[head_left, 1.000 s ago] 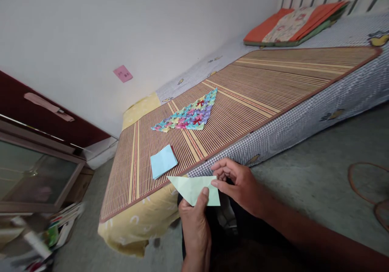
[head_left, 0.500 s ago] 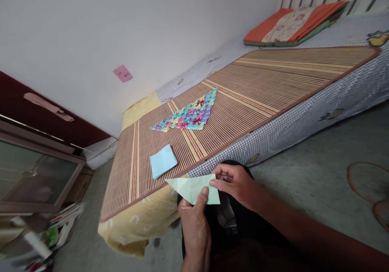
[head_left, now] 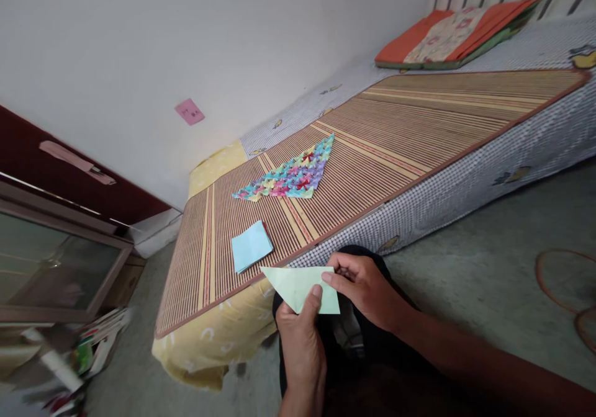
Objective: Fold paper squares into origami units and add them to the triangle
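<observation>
Just off the near edge of a brown, cream-striped slatted mat (head_left: 382, 156): one pale green paper piece (head_left: 284, 282), smooth, faintly creased, pointed at one end and squared at the other, folding apparently begun but unfinished; left hand (head_left: 302, 339) clamped on its lower edge, thumb in front; right hand (head_left: 362, 283) pinching its upper right edge; on the mat, one stack of flat light-blue square paper sheets (head_left: 251, 247), seemingly unfolded; farther back, one multicoloured triangular panel of small pointed units (head_left: 291, 176), bumpy, apparently already assembled
</observation>
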The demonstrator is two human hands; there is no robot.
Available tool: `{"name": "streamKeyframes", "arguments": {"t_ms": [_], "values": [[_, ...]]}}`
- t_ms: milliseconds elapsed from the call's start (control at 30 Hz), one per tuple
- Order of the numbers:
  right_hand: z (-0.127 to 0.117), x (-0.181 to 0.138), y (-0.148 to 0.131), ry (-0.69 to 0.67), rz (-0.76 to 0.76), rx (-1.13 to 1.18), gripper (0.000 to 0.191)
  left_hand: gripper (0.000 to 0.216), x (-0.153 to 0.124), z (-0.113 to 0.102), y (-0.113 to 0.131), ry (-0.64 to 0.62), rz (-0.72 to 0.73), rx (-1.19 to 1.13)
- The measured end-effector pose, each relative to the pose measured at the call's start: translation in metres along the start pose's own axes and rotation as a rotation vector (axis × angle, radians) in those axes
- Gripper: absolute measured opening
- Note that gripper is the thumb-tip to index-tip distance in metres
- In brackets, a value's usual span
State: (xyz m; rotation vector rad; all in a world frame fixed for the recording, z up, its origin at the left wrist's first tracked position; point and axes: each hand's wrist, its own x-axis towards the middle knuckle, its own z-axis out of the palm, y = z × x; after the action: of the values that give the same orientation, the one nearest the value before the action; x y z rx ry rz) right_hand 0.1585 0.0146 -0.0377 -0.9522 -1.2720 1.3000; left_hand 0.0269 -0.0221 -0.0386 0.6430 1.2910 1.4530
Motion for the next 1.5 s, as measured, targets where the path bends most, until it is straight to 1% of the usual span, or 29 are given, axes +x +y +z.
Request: {"name": "streamKeyframes", "arguments": {"t_ms": [133,267,433,533,600,700,767,833,867,967,1033,1100,1233,1400,1467,1500], "values": [[0.003,-0.003,0.004,0.006,0.012,0.058,0.028,0.039,-0.001,0.000,0.000,0.002,0.006,0.013],[0.003,-0.003,0.005,-0.013,0.054,0.094,0.032,0.040,-0.004,-0.001,0.003,-0.013,0.035,0.080],[0.000,0.000,0.004,0.009,0.044,0.044,0.037,0.050,-0.004,-0.002,0.005,-0.063,0.053,0.118],[0.000,0.002,0.007,0.013,0.029,0.036,0.036,0.053,-0.003,-0.001,0.006,-0.045,0.067,0.113],[0.000,0.001,0.009,-0.062,0.040,0.017,0.035,0.050,-0.001,-0.001,0.007,0.006,0.074,0.098],[-0.003,-0.002,0.015,-0.280,0.106,-0.009,0.030,0.039,0.001,-0.003,0.005,0.068,0.068,0.047],[-0.009,-0.003,0.017,-0.391,0.143,-0.013,0.028,0.036,0.002,-0.005,0.004,0.061,0.063,0.027],[-0.018,-0.001,0.017,-0.447,0.148,-0.030,0.027,0.039,0.003,-0.008,0.004,0.039,0.076,0.044],[-0.022,0.001,0.017,-0.450,0.142,-0.039,0.026,0.040,0.003,-0.009,0.004,0.021,0.083,0.067],[-0.029,0.008,0.013,-0.372,0.119,-0.004,0.024,0.037,0.002,-0.011,0.006,-0.082,0.054,0.168],[-0.029,0.010,0.010,-0.325,0.121,0.066,0.026,0.034,0.002,-0.011,0.008,-0.157,0.032,0.228],[-0.027,0.011,0.007,-0.288,0.113,0.092,0.027,0.032,0.002,-0.010,0.009,-0.196,0.022,0.257],[-0.026,0.009,0.001,-0.250,0.057,-0.075,0.026,0.032,0.003,-0.012,0.011,-0.203,0.014,0.283],[-0.033,0.008,-0.005,-0.277,-0.033,-0.239,0.023,0.032,0.007,-0.020,0.017,-0.218,0.066,0.345],[-0.037,0.009,-0.006,-0.264,-0.082,-0.277,0.022,0.027,0.011,-0.025,0.020,-0.182,0.115,0.372],[-0.039,0.009,-0.007,-0.238,-0.114,-0.292,0.022,0.026,0.013,-0.028,0.022,-0.145,0.145,0.376]]}}
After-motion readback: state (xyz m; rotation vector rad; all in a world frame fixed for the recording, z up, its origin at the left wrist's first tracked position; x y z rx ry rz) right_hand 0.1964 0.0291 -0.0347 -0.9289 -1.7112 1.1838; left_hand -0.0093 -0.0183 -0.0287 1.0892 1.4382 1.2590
